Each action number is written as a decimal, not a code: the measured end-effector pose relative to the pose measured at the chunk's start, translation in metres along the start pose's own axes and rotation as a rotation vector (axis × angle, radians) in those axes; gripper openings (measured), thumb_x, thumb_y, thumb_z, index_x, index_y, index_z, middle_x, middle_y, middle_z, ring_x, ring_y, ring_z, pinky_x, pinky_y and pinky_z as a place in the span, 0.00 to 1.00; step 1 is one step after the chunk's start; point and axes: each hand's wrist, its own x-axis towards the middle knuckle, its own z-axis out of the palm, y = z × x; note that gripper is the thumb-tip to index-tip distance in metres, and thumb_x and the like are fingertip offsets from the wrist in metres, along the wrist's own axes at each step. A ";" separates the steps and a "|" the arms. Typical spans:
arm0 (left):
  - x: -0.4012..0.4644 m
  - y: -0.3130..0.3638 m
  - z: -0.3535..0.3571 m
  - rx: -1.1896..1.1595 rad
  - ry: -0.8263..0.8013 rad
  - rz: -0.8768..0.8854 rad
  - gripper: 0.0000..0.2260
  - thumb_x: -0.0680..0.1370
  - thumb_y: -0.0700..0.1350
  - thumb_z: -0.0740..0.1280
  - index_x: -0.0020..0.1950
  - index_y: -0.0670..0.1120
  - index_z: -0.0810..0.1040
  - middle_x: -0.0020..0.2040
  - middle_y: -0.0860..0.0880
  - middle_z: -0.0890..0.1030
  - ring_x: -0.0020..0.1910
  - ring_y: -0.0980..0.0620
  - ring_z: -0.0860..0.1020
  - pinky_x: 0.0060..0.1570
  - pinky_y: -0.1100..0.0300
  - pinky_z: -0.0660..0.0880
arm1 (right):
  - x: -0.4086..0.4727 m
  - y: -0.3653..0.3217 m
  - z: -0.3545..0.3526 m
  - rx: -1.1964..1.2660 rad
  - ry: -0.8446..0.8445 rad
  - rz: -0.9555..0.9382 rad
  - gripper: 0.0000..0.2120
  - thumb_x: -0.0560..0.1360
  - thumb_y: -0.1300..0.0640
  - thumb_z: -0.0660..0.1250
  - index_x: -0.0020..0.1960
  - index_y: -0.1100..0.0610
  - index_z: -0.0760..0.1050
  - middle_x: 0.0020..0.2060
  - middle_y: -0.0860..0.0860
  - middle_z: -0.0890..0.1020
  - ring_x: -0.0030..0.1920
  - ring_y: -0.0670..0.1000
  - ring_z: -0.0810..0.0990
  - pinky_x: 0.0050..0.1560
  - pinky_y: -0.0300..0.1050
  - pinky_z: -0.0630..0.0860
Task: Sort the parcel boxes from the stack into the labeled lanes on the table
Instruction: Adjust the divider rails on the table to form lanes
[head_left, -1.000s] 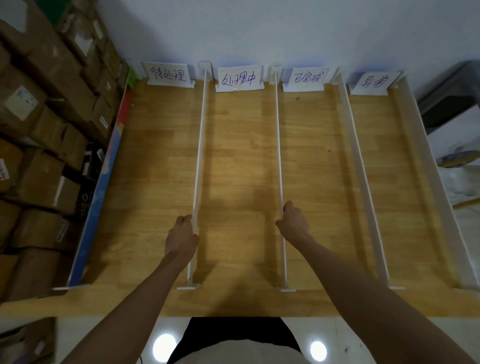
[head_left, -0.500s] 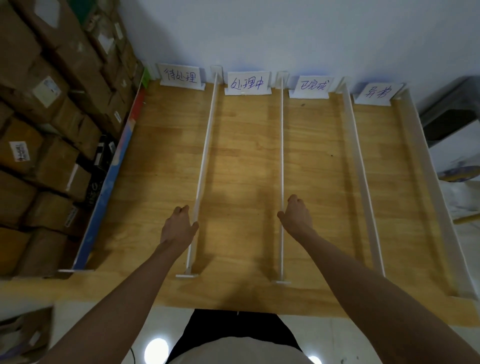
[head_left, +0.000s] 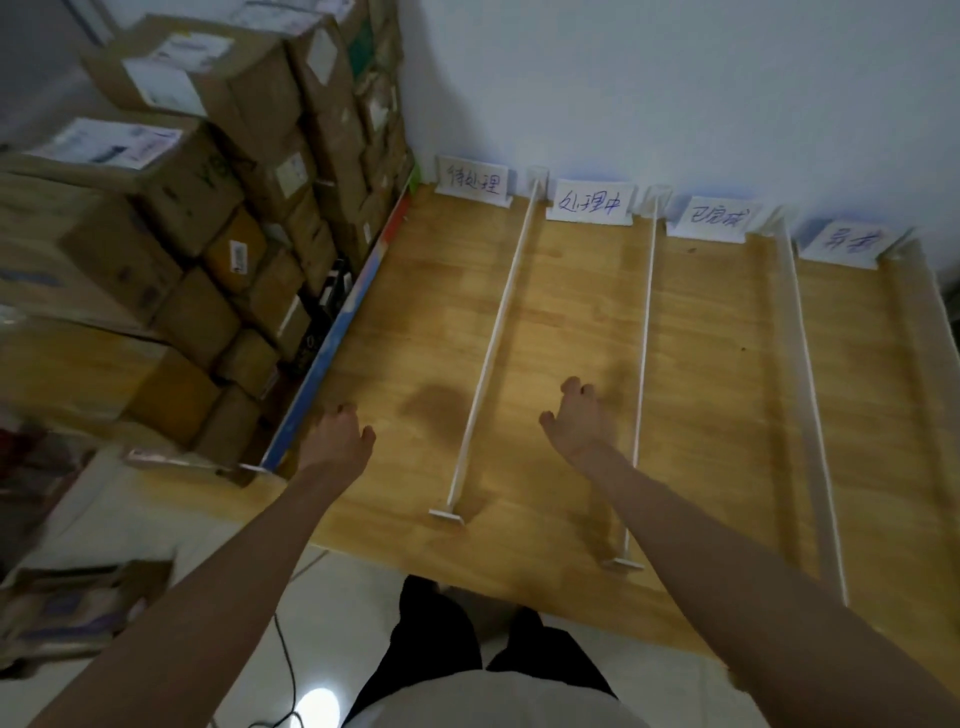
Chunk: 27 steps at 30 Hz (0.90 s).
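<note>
Both my hands off the dividers since a second ago, left hand (head_left: 337, 434) and right hand (head_left: 576, 418) loose, holding nothing | parcel stack (head_left: 208, 208) left of tabletop (head_left: 571, 322) | lanes bare; turning toward stack, first pick next.

Black cable (head_left: 284, 670) on tiled floor (head_left: 156, 525), white wall (head_left: 675, 93) behind

We reach both bare arms over the table (head_left: 571, 291); left hand (head_left: 337, 434) and right hand (head_left: 579, 418) hover loosely curled, holding nothing.
</note>
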 end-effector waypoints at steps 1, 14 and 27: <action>0.002 -0.009 -0.003 0.009 0.007 -0.002 0.20 0.82 0.49 0.61 0.70 0.39 0.69 0.66 0.40 0.71 0.63 0.39 0.73 0.56 0.46 0.74 | -0.001 -0.009 0.005 0.004 -0.025 -0.005 0.19 0.79 0.53 0.64 0.65 0.60 0.66 0.61 0.57 0.71 0.60 0.59 0.74 0.50 0.53 0.76; 0.073 -0.096 -0.006 0.156 -0.018 0.003 0.24 0.82 0.51 0.61 0.72 0.38 0.62 0.70 0.39 0.67 0.66 0.42 0.70 0.62 0.51 0.69 | -0.013 -0.095 0.083 0.133 -0.153 0.212 0.23 0.77 0.48 0.68 0.63 0.62 0.68 0.60 0.61 0.77 0.61 0.63 0.77 0.56 0.53 0.75; 0.083 -0.112 0.010 0.078 -0.099 0.068 0.22 0.80 0.37 0.61 0.74 0.38 0.62 0.70 0.37 0.66 0.65 0.37 0.72 0.60 0.48 0.71 | -0.030 -0.118 0.121 0.100 -0.191 0.340 0.17 0.76 0.59 0.67 0.62 0.61 0.66 0.57 0.60 0.78 0.58 0.63 0.78 0.47 0.49 0.72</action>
